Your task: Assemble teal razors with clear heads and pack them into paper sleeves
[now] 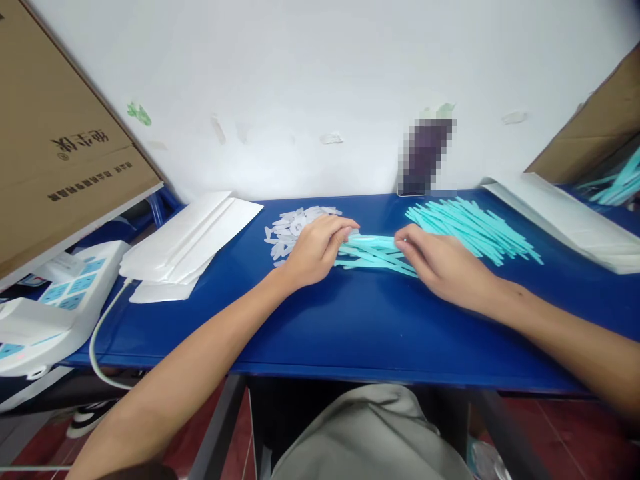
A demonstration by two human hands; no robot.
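Note:
Stretched level between my two hands is a turquoise plastic strip (pixel 373 240). My left hand (pixel 320 245) pinches its left end, where a small whitish translucent bit shows at the fingertips. At the other end, my right hand (pixel 440 260) grips the strip between thumb and fingers. Directly beneath lie several loose turquoise strips (pixel 377 257), crossing each other on the blue table (pixel 320 327). Behind my left hand is a heap of small translucent plastic pieces (pixel 287 230), partly hidden by that hand. A larger pile of turquoise strips (pixel 477 227) spreads beyond my right hand.
White paper sleeves (pixel 185 243) lie left, beside a white power strip (pixel 95 280) with a cable. A cardboard box (pixel 65 133) leans in at the left. More pale flat sleeves (pixel 565 220) lie right. A phone-like object (pixel 425 157), blurred out, rests against the wall.

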